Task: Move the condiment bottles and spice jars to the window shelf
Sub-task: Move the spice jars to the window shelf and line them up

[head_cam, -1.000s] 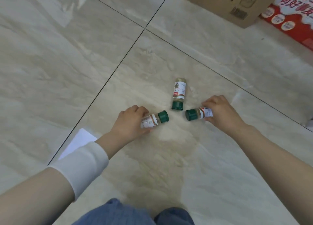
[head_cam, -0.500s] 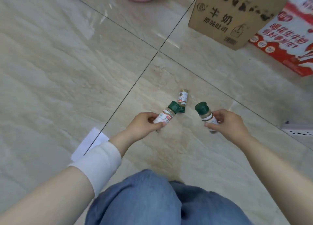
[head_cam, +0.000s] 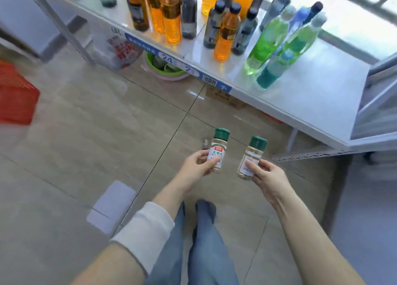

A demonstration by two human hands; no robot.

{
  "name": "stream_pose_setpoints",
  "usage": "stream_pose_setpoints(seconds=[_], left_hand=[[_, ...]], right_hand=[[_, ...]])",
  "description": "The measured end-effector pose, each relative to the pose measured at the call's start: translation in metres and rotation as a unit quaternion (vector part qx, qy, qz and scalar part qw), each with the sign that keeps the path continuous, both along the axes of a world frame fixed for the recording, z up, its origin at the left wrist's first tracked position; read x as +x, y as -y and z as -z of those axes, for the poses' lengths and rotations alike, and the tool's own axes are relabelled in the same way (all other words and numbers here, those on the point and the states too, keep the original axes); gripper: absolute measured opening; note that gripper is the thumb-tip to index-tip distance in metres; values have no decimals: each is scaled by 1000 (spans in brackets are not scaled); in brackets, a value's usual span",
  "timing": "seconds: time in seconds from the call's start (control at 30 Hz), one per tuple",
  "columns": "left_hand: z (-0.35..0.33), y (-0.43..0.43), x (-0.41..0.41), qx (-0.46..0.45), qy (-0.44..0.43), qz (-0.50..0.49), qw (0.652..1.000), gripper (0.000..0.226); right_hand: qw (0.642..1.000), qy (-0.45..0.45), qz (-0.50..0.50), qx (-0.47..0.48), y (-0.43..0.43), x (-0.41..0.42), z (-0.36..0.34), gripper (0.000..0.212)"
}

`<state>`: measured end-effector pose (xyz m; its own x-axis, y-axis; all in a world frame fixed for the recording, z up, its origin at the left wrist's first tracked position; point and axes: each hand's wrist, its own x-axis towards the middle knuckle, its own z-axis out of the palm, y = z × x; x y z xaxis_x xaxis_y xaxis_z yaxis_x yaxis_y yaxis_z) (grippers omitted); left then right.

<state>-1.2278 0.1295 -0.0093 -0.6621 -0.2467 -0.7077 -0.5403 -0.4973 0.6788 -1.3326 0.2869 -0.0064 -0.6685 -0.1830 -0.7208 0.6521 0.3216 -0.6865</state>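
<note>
Beige tiled floor (head_cam: 96, 123) underfoot, white window shelf (head_cam: 311, 110) at one o'clock. Each grip is closed: left hand (head_cam: 196, 166) round the red-labelled clear spice jar (head_cam: 219, 148), right hand (head_cam: 268, 177) round the white-labelled clear spice jar (head_cam: 253, 153) — both mid-carry. Next, likely, they go up onto the bare shelf space at two o'clock.

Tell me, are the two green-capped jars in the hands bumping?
Apart. The head view shows tan floor between the red-labelled green-capped spice jar in the left hand and the white-labelled jar in the right hand.
</note>
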Motion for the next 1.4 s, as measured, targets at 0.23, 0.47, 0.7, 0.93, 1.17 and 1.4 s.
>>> stream_pose_setpoints(seconds=[0.23,0.47,0.7,0.93,1.17,1.4], left_hand=[[-131,-17,5,31,-125,83,988,32],[-190,-43,-25,-10,-208,114,972,29],[-232,-81,-65,-29,-256,117,959,30],[-287,-143,-135,-56,-316,120,939,20],[-330,-211,-200,-98,-391,132,906,16],[-355,-239,-255,-137,-407,141,892,17]], right_hand=[[989,-20,101,-108,-25,33,-146,27],[980,-120,110,-113,-49,30,-210,33],[972,-196,107,-76,-93,-3,-251,11],[953,-245,92,-151,-159,-62,-308,25],[920,-367,89,-104,-224,-121,-347,42],[883,-455,91,-72,-238,-193,-380,47]])
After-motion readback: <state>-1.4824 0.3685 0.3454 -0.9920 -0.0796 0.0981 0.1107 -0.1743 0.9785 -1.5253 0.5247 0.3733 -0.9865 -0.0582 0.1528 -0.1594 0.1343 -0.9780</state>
